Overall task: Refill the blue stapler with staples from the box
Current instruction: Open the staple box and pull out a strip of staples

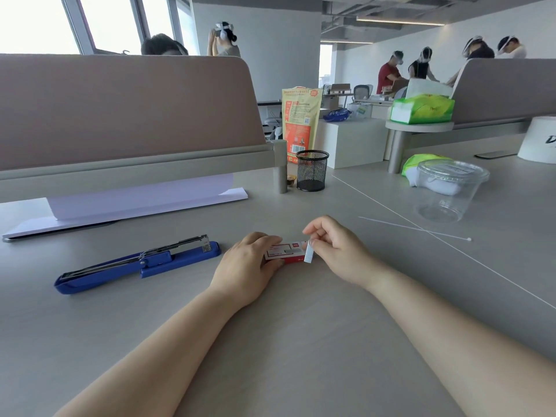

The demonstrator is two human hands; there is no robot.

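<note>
My left hand (245,263) lies over the left end of the red-and-white staple box (287,252), fingers curled around it, pressing it to the desk (301,341) well in from its edges. My right hand (337,251) pinches the box's open white end flap (309,254) between thumb and forefinger. The blue stapler (135,266) lies open just left of my left hand.

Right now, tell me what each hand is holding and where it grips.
The left hand holds the staple box down by its left end; the right hand pinches the box's open end flap.
</note>
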